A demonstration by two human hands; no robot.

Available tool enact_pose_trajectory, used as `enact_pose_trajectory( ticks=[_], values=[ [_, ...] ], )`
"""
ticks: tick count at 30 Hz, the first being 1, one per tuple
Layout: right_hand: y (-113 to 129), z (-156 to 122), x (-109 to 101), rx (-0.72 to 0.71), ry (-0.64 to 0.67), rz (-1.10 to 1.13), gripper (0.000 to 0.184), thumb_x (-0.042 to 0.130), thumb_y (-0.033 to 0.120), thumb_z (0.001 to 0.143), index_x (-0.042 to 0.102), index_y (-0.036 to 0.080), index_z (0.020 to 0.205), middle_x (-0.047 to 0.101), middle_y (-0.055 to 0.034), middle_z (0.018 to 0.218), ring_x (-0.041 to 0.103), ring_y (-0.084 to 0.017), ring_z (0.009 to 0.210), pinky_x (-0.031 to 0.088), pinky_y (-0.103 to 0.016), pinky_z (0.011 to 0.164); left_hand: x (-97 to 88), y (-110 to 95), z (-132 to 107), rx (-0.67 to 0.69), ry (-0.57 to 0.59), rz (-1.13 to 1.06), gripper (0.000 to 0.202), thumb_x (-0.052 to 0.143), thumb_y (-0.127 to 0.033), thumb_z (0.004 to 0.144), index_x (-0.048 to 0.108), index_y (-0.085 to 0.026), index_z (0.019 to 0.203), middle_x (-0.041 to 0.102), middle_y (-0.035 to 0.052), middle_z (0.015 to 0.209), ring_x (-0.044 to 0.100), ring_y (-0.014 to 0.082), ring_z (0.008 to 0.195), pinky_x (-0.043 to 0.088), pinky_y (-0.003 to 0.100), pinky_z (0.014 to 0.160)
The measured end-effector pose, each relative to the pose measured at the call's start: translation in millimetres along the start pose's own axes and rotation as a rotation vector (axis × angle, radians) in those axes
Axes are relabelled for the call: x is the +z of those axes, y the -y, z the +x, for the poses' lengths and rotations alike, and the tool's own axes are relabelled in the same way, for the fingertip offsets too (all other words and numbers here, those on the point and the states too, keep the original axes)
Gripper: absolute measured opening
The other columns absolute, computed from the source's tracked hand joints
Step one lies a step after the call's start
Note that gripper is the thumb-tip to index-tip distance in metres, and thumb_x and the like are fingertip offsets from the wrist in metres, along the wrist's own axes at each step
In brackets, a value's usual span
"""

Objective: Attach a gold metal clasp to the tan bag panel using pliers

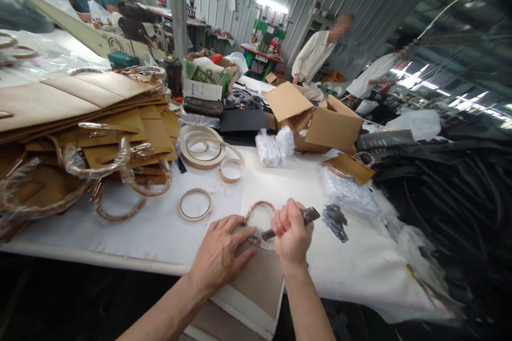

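Observation:
My left hand [222, 250] lies flat with fingers spread on a tan leather panel [260, 277] at the table's front edge. My right hand [291, 232] is fisted around a dark metal tool [310, 216], whose tip points at a small metal fitting [255, 240] on the panel. A wrapped brown handle loop [259, 205] curves up from the panel just beyond both hands.
Stacked tan panels with wrapped handles [100, 138] fill the left. Tape rolls [204, 149] and a thin ring [194, 204] lie mid-table. An open cardboard box [320, 122], plastic bags [276, 146], dark metal parts [335, 221] and black straps [452, 186] sit right. Other people work behind.

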State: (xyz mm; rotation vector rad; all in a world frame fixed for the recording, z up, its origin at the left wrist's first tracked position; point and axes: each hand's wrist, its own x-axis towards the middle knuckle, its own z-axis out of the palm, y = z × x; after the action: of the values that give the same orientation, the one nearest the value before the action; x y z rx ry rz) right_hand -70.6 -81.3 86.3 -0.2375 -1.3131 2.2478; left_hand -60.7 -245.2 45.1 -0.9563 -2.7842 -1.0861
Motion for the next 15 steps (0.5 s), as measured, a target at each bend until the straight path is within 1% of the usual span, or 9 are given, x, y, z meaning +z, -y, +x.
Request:
enact_pose_trajectory(
  ticks=[4, 9, 12, 15],
  values=[
    [-17.7, 7.7, 6.4, 0.107, -0.019, -0.038, 0.055, 0.076, 0.040, 0.086, 0.032, 0.023, 0.058, 0.026, 0.0135, 0.046, 0.016, -0.003, 0.036, 0.014, -0.016, 0.031, 2.3, -0.4, -1.1, 0.001, -0.021, 0.008, 0.042, 0.078, -0.030, 0.089, 0.067, -0.038, 0.128, 0.062, 0.0038, 0.130, 0.060, 0.0273, 0.120, 0.047, 0.045, 0.104],
    [-21.7, 11.0, 7.5, 0.175, -0.043, -0.025, 0.055, 0.078, 0.040, 0.083, 0.032, 0.023, 0.059, 0.025, 0.0142, 0.046, 0.014, -0.003, 0.036, 0.013, -0.016, 0.031, 2.6, -1.0, -1.8, -0.003, -0.023, 0.010, 0.038, 0.075, -0.031, 0.092, 0.066, -0.037, 0.129, 0.062, 0.0038, 0.130, 0.058, 0.0263, 0.124, 0.047, 0.044, 0.103],
    [-22.3, 10.5, 7.0, 0.172, -0.026, -0.038, 0.054, 0.076, 0.039, 0.084, 0.031, 0.023, 0.059, 0.024, 0.0143, 0.046, 0.014, -0.003, 0.037, 0.013, -0.017, 0.031, 2.0, -2.0, -1.2, -0.009, -0.024, 0.006, 0.036, 0.073, -0.031, 0.094, 0.066, -0.036, 0.129, 0.062, 0.0046, 0.130, 0.057, 0.0264, 0.124, 0.047, 0.044, 0.101],
    [-25.5, 1.6, 3.9, 0.112, 0.040, -0.084, 0.052, 0.072, 0.038, 0.090, 0.031, 0.024, 0.060, 0.024, 0.0139, 0.047, 0.016, -0.004, 0.037, 0.014, -0.018, 0.033, 1.5, -3.2, -0.9, -0.017, -0.021, 0.005, 0.035, 0.074, -0.030, 0.093, 0.066, -0.036, 0.127, 0.063, 0.0042, 0.130, 0.057, 0.0268, 0.124, 0.047, 0.044, 0.099]
  ],
)
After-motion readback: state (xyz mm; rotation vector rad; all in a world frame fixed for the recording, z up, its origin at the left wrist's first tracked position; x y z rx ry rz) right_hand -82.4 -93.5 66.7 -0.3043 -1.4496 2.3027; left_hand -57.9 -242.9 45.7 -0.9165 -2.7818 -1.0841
